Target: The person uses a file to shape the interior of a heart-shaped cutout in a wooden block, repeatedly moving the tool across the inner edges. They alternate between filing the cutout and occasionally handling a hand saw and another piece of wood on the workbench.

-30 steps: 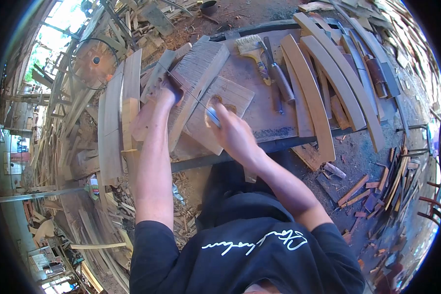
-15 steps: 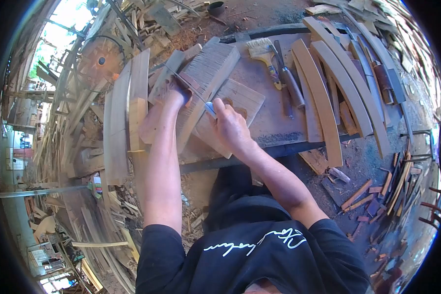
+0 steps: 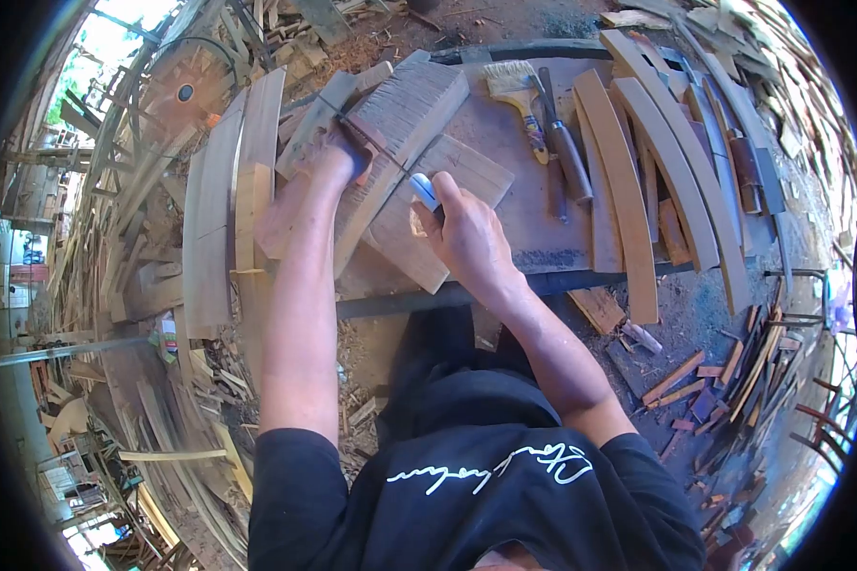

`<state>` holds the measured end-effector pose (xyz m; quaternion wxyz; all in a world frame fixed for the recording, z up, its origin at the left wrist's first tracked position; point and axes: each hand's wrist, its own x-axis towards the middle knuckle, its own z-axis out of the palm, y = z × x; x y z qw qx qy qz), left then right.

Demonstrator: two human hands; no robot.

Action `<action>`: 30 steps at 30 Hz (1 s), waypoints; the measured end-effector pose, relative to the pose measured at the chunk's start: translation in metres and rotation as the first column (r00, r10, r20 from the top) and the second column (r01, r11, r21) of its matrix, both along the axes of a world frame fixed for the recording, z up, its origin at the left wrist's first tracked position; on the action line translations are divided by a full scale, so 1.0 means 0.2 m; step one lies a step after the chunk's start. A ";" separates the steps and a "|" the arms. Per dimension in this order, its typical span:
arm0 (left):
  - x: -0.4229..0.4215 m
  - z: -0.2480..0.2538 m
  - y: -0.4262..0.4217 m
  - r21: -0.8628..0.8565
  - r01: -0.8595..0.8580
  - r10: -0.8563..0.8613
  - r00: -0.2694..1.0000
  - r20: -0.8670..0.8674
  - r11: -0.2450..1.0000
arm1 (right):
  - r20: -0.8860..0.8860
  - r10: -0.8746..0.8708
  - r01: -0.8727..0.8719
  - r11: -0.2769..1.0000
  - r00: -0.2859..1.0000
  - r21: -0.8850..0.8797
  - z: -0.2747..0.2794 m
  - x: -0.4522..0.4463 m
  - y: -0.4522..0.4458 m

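My right hand (image 3: pixel 459 221) is closed round the pale blue handle (image 3: pixel 424 190) of a thin, dark tool (image 3: pixel 383 152), whose shaft runs up and left over a grooved wooden block (image 3: pixel 411 105). At the block's left side, my left hand (image 3: pixel 338 162) is closed on a small reddish-brown wooden piece (image 3: pixel 364 138), under the tool's shaft. Its fingers are partly hidden. Beneath the right hand lies a flat wooden board (image 3: pixel 467 171), touching the block's lower right edge.
Right of the board lie a wide brush (image 3: pixel 519 100) and a wooden-handled chisel (image 3: pixel 569 164). Curved wooden pieces (image 3: pixel 614 181) cover the bench's right part. Long planks (image 3: pixel 209 228) stand at the left. Wood scraps (image 3: pixel 686 381) litter the floor.
My right hand has shifted slightly with the tool handle, which shows more now. My left hand stays at the block's left side. The whole view has moved a little.
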<state>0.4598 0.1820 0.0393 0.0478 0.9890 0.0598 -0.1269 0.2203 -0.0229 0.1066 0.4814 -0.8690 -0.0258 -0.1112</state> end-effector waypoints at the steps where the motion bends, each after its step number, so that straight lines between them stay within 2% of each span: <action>1: -0.01 0.03 -0.02 0.152 0.049 -0.040 0.997 -0.068 0.987 | 0.040 0.010 -0.010 1.000 0.999 -0.001 -0.03 -0.02 -0.02; 2: -0.03 0.05 -0.05 0.150 0.049 -0.040 0.997 -0.061 0.987 | 0.082 0.018 -0.018 1.000 0.997 -0.001 -0.04 -0.05 -0.04; 6: -0.24 0.28 -0.18 0.164 -0.012 0.000 0.997 0.071 0.986 | -0.004 0.011 -0.011 1.000 1.000 0.017 -0.05 -0.38 -0.19; 9: -0.27 0.29 -0.18 0.125 -0.029 0.017 0.995 0.101 0.992 | -0.051 -0.001 0.002 1.000 0.999 0.004 -0.03 -0.42 -0.18; 10: -0.26 0.27 -0.17 0.084 -0.025 0.018 0.996 0.087 0.996 | -0.031 0.009 -0.009 1.000 0.999 0.001 -0.04 -0.33 -0.13; 13: -0.23 0.24 -0.17 0.119 -0.019 0.012 0.998 0.061 0.993 | 0.119 -0.049 0.043 0.998 0.992 0.054 -0.14 -0.04 0.03; 15: -0.20 0.23 -0.16 0.131 -0.035 0.030 0.999 0.035 0.991 | 0.107 -0.056 0.054 0.998 0.993 0.019 -0.15 0.07 0.08; 16: -0.17 0.18 -0.15 0.137 -0.038 0.037 0.999 0.013 0.990 | 0.125 -0.042 0.041 0.999 0.991 0.015 -0.11 0.08 0.08; 17: -0.11 0.04 -0.10 0.084 0.005 -0.013 0.996 0.091 0.996 | 0.143 -0.030 0.021 0.998 0.989 0.062 -0.08 0.03 0.06; 18: -0.14 0.06 -0.10 0.070 -0.017 0.011 0.996 0.088 0.997 | 0.157 -0.015 -0.002 0.994 0.988 0.106 -0.06 -0.03 0.04; 22: -0.29 0.27 -0.21 0.037 -0.092 0.088 0.992 0.094 0.995 | 0.016 0.030 -0.030 1.000 0.999 0.003 -0.07 -0.25 -0.08; 24: -0.36 0.38 -0.21 -0.026 0.014 -0.012 0.997 0.072 1.000 | 0.034 -0.005 0.003 0.998 0.999 0.057 -0.07 -0.27 -0.05; 25: -0.34 0.33 -0.20 -0.064 0.011 0.000 0.986 0.169 0.998 | 0.054 -0.022 0.019 0.999 0.998 0.048 -0.03 -0.19 -0.01; 28: -0.32 0.31 -0.21 -0.029 -0.045 0.049 0.988 0.149 0.999 | 0.130 -0.055 0.059 0.998 0.990 -0.031 -0.11 0.06 0.10; 30: -0.31 0.31 -0.22 0.000 -0.027 0.026 0.989 0.149 1.000 | 0.138 -0.037 0.036 0.999 0.990 0.010 -0.11 0.04 0.07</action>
